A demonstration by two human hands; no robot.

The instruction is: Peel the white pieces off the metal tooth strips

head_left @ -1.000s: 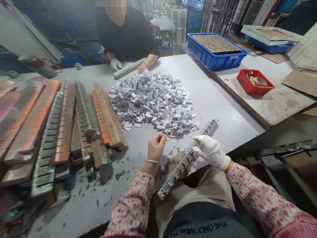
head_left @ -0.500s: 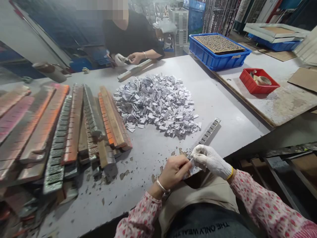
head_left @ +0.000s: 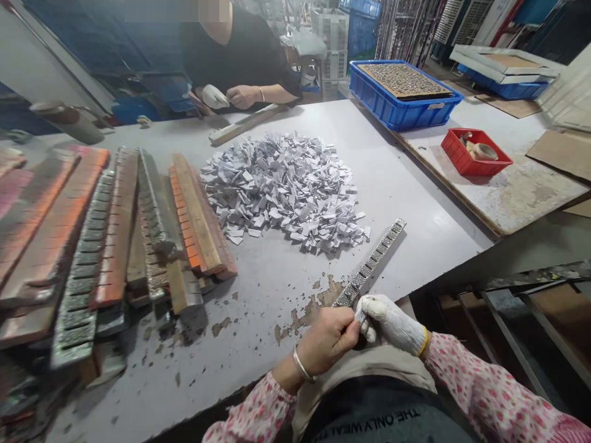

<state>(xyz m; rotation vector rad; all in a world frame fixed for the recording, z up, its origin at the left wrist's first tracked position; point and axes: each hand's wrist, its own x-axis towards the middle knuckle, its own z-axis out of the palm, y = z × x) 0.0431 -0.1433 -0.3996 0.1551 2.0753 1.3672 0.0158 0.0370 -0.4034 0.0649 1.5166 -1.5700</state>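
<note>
Below the white pile (head_left: pixel 286 191), cannot see the slotted bar (head_left: pixel 369 264) whole behind the left hand (head_left: pixel 327 337), nor the white chip (head_left: pixel 359 312) clearly; left of the pile, cannot see the cut-off bars (head_left: pixel 13 195) whole.

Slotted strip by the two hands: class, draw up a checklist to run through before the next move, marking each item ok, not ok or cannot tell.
1. Far end of the slotted strip in plain view: ok.
2. Near end of the strip visible: not ok, hidden around the hands.
3. Both hands gloved: not ok; the right hand is, the left hand is bare.
4. White piece firmly held between the fingertips: cannot tell, too small and partly covered.
5. Pile of white pieces apart from the strip: ok.
6. Co-worker's hands away from the strip: ok.
</note>
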